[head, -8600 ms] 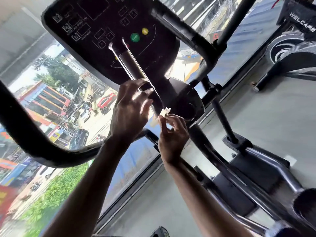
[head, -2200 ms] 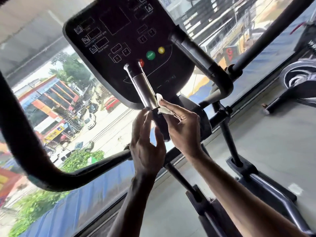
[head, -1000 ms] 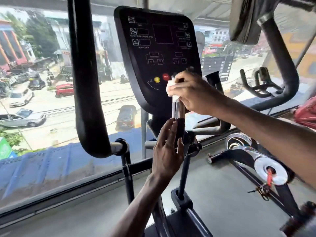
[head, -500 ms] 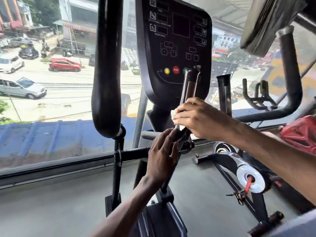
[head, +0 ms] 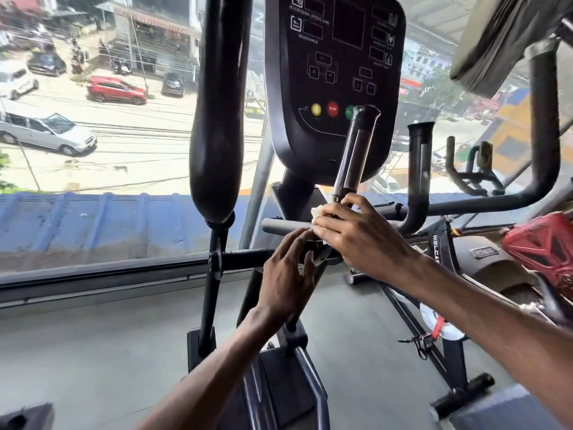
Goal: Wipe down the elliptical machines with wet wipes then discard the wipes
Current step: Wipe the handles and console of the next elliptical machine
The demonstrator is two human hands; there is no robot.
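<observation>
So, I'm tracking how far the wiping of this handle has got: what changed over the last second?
The right hand, gripping the wipe, slid down the upright grip from its top by the console to its base. Nothing was newly grasped or let go. The left hand stayed at the joint below the grip, fingers extended.

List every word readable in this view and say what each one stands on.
"ROTATIONAL SPEED": console, upper left.
"RESISTANCE": console, just below that.
"STOP": red button.
"WELCAR", cut off: neighbouring machine's frame.
Too blurred to read: grey plate, other console labels.
</observation>
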